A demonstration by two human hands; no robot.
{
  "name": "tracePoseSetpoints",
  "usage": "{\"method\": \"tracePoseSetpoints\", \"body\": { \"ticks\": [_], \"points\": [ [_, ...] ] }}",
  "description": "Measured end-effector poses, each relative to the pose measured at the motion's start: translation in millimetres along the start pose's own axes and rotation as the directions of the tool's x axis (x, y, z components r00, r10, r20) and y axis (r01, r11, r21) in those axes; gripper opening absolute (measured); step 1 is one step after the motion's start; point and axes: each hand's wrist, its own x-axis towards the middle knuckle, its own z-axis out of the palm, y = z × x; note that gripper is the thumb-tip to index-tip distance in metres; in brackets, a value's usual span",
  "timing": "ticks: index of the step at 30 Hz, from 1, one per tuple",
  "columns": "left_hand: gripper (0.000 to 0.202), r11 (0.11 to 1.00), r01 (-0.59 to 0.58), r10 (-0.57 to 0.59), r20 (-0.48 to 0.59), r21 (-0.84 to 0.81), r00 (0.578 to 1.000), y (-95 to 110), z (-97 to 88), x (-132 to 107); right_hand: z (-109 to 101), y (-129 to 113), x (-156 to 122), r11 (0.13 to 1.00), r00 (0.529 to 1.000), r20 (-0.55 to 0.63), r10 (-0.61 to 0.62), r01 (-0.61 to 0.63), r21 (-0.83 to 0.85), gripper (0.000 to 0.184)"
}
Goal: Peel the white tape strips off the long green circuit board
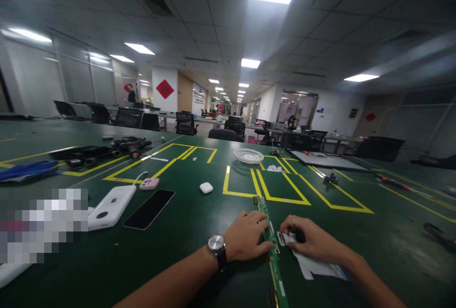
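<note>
A long narrow green circuit board strip (pixel 273 255) lies on the dark green table (pixel 199 246), running from the near edge away from me. My left hand (pixel 247 236), with a wristwatch on its wrist, rests on the board's left side with fingers curled down onto it. My right hand (pixel 309 239), wearing a ring, is closed on a small dark part (pixel 299 235) next to a white connector piece (pixel 283 239) at the board's right edge. A flat white ribbon or sheet (pixel 313 266) lies under my right wrist.
A black phone (pixel 149 209), a white power bank (pixel 112 206), a pink device (pixel 149 183) and a white earbud case (pixel 206 187) lie to the left. A white basket (pixel 248 156), a flat panel (pixel 327 160) and hand tools (pixel 392 182) sit further back. Yellow tape marks boxes. Chairs and people stand far off.
</note>
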Motion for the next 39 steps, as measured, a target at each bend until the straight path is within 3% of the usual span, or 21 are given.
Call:
{"method": "tracePoseSetpoints", "body": {
  "ticks": [5, 17, 39],
  "points": [
    [0.036, 0.999, 0.018, -0.016, 0.043, -0.047, 0.999, 4, -3.6, -1, 7, -1, 4, 0.991, 0.991, -0.135, -0.024, 0.006, -0.135, 0.017],
    [0.039, 0.994, 0.059, -0.050, 0.094, -0.091, 0.994, 2, -3.7, -1, 21, -7, 9, 0.993, 0.979, -0.201, -0.028, 0.004, -0.120, 0.014],
    [0.047, 0.970, 0.030, 0.018, 0.197, -0.240, 0.980, -6, -6.0, 2, 24, -2, 12, 0.987, 0.971, -0.194, -0.140, 0.120, -0.110, 0.005]
  ]
}}
